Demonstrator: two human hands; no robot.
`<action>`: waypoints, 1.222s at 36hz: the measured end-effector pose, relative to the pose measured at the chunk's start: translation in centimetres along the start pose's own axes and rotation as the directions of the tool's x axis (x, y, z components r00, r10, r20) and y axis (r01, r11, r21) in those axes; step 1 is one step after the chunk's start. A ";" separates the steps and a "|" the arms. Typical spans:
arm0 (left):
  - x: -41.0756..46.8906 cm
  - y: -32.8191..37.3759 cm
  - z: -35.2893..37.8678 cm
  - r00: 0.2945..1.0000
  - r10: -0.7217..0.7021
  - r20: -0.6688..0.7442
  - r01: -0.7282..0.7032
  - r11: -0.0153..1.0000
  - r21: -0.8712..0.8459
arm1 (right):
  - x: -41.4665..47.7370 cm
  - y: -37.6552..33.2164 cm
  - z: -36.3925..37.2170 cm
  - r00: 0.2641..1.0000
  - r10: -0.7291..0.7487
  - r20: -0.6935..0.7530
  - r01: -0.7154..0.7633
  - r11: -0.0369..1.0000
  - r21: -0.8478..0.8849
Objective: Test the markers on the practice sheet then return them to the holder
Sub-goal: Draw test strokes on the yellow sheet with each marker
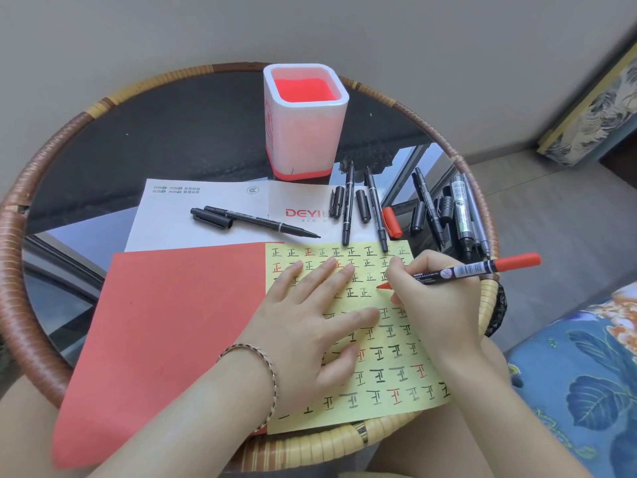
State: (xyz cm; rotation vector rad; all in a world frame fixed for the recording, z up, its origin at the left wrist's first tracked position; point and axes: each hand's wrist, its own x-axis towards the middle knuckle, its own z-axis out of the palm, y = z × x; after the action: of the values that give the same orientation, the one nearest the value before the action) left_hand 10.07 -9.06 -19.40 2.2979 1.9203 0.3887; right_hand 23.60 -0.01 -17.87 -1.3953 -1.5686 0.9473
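My right hand (436, 291) grips a red marker (475, 269), its red tip touching the yellow practice sheet (389, 357), which is covered with rows of black and red characters. My left hand (310, 319) lies flat on the sheet with fingers spread, pressing it down. The white holder with a red inside (305, 125) stands at the back of the table and looks empty. Several uncapped black markers (348, 205) and loose caps lie between the holder and the sheet. A loose red cap (392, 222) lies among them.
A round glass table with a woven rattan rim (20, 257) carries everything. A red paper sheet (165, 332) lies left of the yellow one, a white printed sheet (193, 215) with a black marker (255, 220) behind it. More markers (463, 215) cluster at the right rim. A floral cushion (582, 381) sits at right.
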 end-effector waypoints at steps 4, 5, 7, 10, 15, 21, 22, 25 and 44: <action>0.0 0.0 0.0 1.000 0.000 0.008 0.000 1.000 0.007 | 0.1 0.1 0.0 1.000 -0.007 -0.010 0.006 1.000 -0.026; 0.0 0.0 0.0 1.000 0.000 0.008 0.000 1.000 0.007 | 0.1 0.1 0.1 1.000 -0.011 -0.010 0.010 0.999 -0.032; 0.0 0.0 0.0 1.000 -0.001 0.010 0.001 1.000 0.009 | 0.0 -0.1 0.1 1.000 -0.016 -0.001 0.016 0.999 -0.034; 0.0 0.0 -0.1 1.000 -0.001 0.010 0.001 1.000 0.012 | 0.0 -0.2 0.1 1.000 -0.018 0.020 0.019 0.999 -0.035; 0.0 0.1 -0.1 1.000 -0.004 0.018 0.003 1.000 0.017 | 0.1 0.3 0.2 1.000 -0.028 -0.008 0.028 0.999 -0.047; 0.0 0.0 -0.2 1.000 -0.007 0.028 0.006 1.000 0.024 | -0.1 -0.3 0.0 1.000 -0.027 -0.011 0.027 0.999 -0.022; 0.0 0.0 -0.2 1.000 -0.008 0.028 0.007 1.000 0.025 | -0.2 -0.6 0.0 1.000 -0.017 0.007 0.017 1.000 0.001; 0.0 0.1 -0.2 1.000 -0.008 0.028 0.007 1.000 0.021 | -0.3 -0.8 -0.2 0.999 0.002 0.041 -0.004 0.999 0.047; 0.0 0.1 -0.2 0.999 -0.012 0.038 0.011 1.000 0.018 | 0.0 0.2 0.0 1.000 -0.027 -0.002 0.027 0.999 -0.032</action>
State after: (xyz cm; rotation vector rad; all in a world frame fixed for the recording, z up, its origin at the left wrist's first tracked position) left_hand 10.08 -9.11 -19.14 2.2867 1.9262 0.3262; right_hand 23.73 0.07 -18.07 -1.3931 -1.6034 0.9077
